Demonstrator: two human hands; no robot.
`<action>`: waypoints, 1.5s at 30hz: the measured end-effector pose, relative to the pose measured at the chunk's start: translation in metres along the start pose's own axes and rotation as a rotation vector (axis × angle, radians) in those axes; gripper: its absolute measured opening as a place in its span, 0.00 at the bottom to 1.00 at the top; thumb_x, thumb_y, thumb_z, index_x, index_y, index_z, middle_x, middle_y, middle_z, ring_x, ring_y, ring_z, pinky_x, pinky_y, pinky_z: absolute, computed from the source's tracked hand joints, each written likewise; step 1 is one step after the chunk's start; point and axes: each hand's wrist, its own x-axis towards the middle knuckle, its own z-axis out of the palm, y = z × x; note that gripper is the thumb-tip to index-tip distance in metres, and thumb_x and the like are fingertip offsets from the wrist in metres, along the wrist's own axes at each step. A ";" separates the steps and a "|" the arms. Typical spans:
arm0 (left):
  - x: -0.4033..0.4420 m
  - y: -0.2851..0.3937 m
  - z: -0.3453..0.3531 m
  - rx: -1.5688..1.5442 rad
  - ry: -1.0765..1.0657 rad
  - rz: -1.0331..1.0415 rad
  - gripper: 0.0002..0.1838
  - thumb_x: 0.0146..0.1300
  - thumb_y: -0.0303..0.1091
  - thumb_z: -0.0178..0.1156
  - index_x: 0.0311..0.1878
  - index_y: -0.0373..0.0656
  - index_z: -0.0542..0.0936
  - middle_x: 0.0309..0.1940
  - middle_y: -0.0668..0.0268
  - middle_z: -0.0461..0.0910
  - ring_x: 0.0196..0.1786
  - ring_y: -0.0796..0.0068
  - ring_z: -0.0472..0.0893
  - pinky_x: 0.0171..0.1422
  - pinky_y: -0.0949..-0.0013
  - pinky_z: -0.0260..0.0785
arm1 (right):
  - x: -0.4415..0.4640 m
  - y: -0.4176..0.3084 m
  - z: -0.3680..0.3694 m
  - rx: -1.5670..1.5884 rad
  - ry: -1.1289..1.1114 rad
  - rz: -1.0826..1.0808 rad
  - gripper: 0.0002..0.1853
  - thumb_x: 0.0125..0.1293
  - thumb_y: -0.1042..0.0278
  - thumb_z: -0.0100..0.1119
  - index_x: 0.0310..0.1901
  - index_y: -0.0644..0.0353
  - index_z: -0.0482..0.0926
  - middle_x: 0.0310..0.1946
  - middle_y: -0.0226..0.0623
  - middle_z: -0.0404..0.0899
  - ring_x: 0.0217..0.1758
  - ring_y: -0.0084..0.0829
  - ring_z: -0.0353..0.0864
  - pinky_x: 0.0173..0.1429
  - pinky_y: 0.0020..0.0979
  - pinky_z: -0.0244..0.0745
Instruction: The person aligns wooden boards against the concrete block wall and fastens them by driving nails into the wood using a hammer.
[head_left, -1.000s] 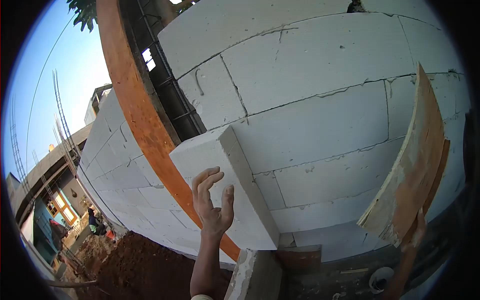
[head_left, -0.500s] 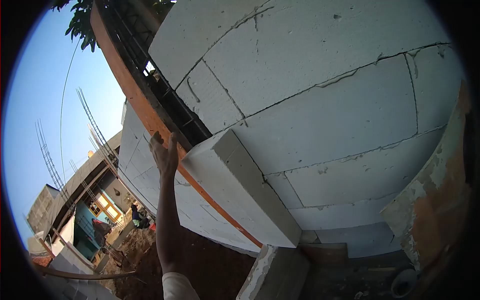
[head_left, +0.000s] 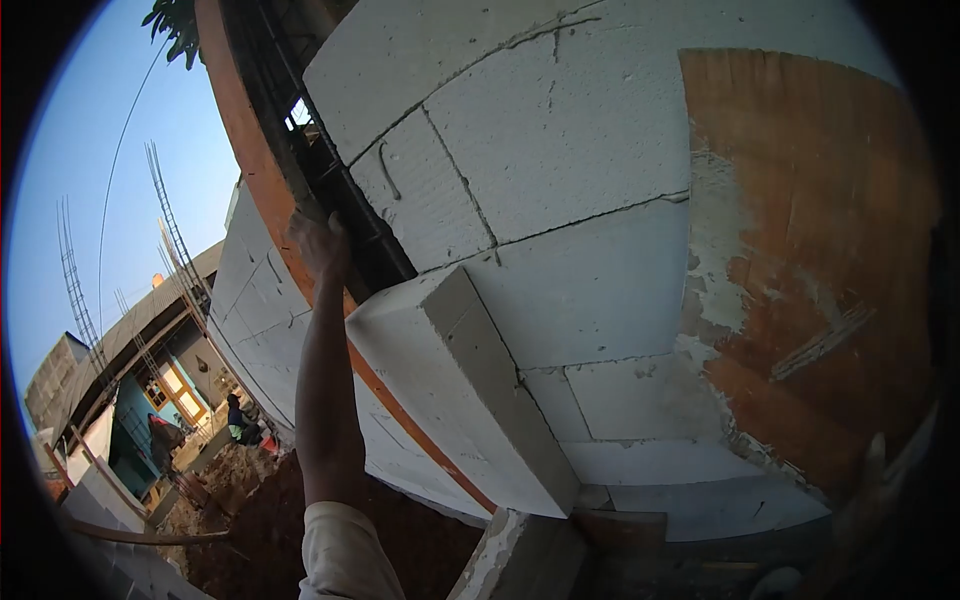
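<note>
Left hand (head_left: 320, 245) closed over the edge of an orange board (head_left: 245, 110), plywood panel (head_left: 800, 200) at right.
The dim right hand (head_left: 868, 492) grips the panel low down, before the block wall (head_left: 590, 290); a dark gap (head_left: 350, 195) edges the board, open room lying left.

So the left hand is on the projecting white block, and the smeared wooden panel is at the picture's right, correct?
Not the white block: the head view shows the left hand on the orange-brown board. The smeared wooden panel is at the picture's right.
</note>
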 end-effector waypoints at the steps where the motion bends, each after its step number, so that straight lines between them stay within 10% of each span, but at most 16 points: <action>1: -0.008 0.002 0.003 -0.056 0.076 0.007 0.38 0.73 0.43 0.69 0.72 0.25 0.64 0.68 0.36 0.67 0.71 0.36 0.74 0.74 0.44 0.69 | 0.007 -0.020 0.029 0.049 -0.056 -0.028 0.37 0.78 0.56 0.65 0.77 0.75 0.64 0.71 0.52 0.73 0.74 0.42 0.73 0.79 0.43 0.65; 12: -0.020 -0.002 -0.002 -0.668 0.256 -0.080 0.23 0.86 0.46 0.52 0.57 0.29 0.77 0.49 0.48 0.78 0.55 0.51 0.80 0.62 0.51 0.71 | 0.069 -0.263 0.267 0.392 -0.712 -0.366 0.45 0.70 0.57 0.67 0.78 0.80 0.60 0.64 0.67 0.78 0.66 0.49 0.86 0.76 0.41 0.79; 18: -0.021 -0.003 -0.002 -0.736 0.201 -0.156 0.22 0.86 0.45 0.53 0.55 0.29 0.77 0.49 0.48 0.78 0.52 0.51 0.81 0.60 0.51 0.71 | 0.079 -0.331 0.306 0.273 -0.687 -0.514 0.40 0.74 0.62 0.63 0.76 0.82 0.59 0.56 0.68 0.83 0.57 0.54 0.91 0.68 0.44 0.86; 20: -0.020 -0.004 0.002 -0.708 0.215 -0.156 0.22 0.86 0.45 0.53 0.55 0.29 0.77 0.49 0.48 0.78 0.53 0.50 0.81 0.60 0.50 0.71 | 0.079 -0.348 0.336 0.304 -0.549 -0.482 0.24 0.62 0.69 0.72 0.57 0.73 0.80 0.50 0.59 0.85 0.55 0.55 0.86 0.62 0.47 0.80; 28: -0.022 -0.004 -0.002 -0.725 0.233 -0.134 0.21 0.86 0.43 0.54 0.56 0.29 0.76 0.52 0.45 0.78 0.55 0.46 0.81 0.63 0.50 0.71 | 0.039 -0.378 0.410 0.098 -0.463 -0.634 0.27 0.63 0.66 0.65 0.56 0.83 0.78 0.55 0.76 0.83 0.63 0.62 0.86 0.67 0.49 0.80; 31: -0.022 -0.005 -0.001 -0.722 0.217 -0.145 0.20 0.85 0.43 0.55 0.56 0.29 0.76 0.52 0.45 0.78 0.56 0.46 0.80 0.64 0.50 0.71 | 0.046 -0.384 0.440 0.041 -0.321 -0.758 0.21 0.62 0.70 0.64 0.50 0.83 0.81 0.44 0.72 0.86 0.51 0.63 0.90 0.59 0.50 0.84; 37: -0.020 -0.003 0.001 -0.733 0.234 -0.143 0.21 0.85 0.43 0.56 0.56 0.28 0.76 0.52 0.46 0.78 0.55 0.47 0.81 0.63 0.50 0.71 | 0.049 -0.399 0.438 -0.421 -0.080 -1.890 0.11 0.58 0.77 0.59 0.33 0.80 0.84 0.21 0.59 0.81 0.25 0.60 0.84 0.41 0.49 0.86; 40: -0.019 -0.004 0.002 -0.762 0.212 -0.169 0.21 0.85 0.42 0.56 0.56 0.28 0.76 0.52 0.46 0.78 0.55 0.47 0.81 0.63 0.50 0.72 | 0.008 -0.386 0.424 -0.592 -0.329 -1.457 0.18 0.62 0.75 0.56 0.46 0.87 0.81 0.28 0.66 0.85 0.34 0.63 0.89 0.46 0.51 0.87; 42: -0.018 -0.004 0.004 -0.766 0.211 -0.191 0.21 0.84 0.43 0.57 0.57 0.28 0.76 0.52 0.46 0.79 0.55 0.47 0.81 0.63 0.50 0.72 | -0.015 -0.377 0.415 -0.152 -0.483 -0.754 0.29 0.67 0.71 0.56 0.62 0.92 0.70 0.37 0.73 0.86 0.44 0.65 0.91 0.52 0.54 0.87; 45: -0.015 -0.007 0.008 -0.776 0.207 -0.183 0.21 0.84 0.43 0.57 0.56 0.28 0.76 0.52 0.45 0.79 0.55 0.48 0.81 0.63 0.51 0.72 | -0.022 -0.383 0.418 -0.252 -0.532 -0.692 0.36 0.70 0.67 0.54 0.69 0.93 0.58 0.43 0.77 0.86 0.51 0.66 0.91 0.56 0.56 0.87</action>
